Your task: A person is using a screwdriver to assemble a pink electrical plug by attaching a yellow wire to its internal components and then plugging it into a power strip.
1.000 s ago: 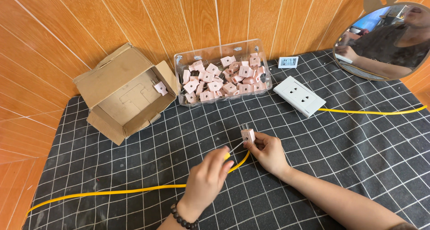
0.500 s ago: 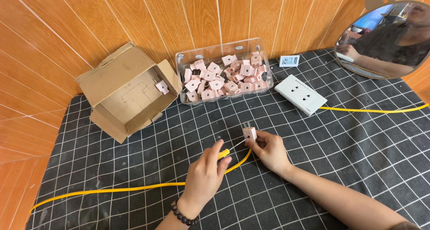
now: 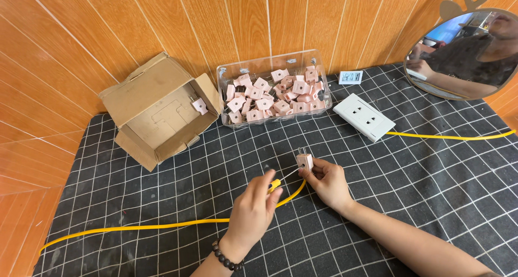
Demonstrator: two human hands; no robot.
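Head camera looks down at two bare hands over a black cloth with thin white squares (image 3: 431, 201). The right hand (image 3: 329, 182) is curled shut around a small pink plug (image 3: 305, 160). It pinches the plug between thumb and fingers, and two thin metal prongs stick up from the top of the plug. The left hand (image 3: 253, 212) is just beside the right one, a little nearer to the person. Its fingers are closed on the end of a yellow cable (image 3: 162, 224), and they pinch it right at the tip. Two thin wires run from that tip up to the pink plug, so the two hands are joined by them. From the left hand the yellow cable trails away along the cloth, off to the left side. A dark bead bracelet (image 3: 225, 258) sits on the left wrist.

Farther from the person than both hands stands a clear plastic box (image 3: 270, 64) full of many more pink plugs (image 3: 272, 96). Left of that box lies an open brown cardboard box (image 3: 156, 110) on its side, with one pink plug inside it. Past the right hand and a bit to the right lies a white socket block (image 3: 363, 117), with another yellow cable (image 3: 448, 137) running off from it to the right. A small white display (image 3: 350, 77) stands behind the socket block. A round mirror (image 3: 464, 53) leans on the orange wooden wall (image 3: 162, 23) at the far right.
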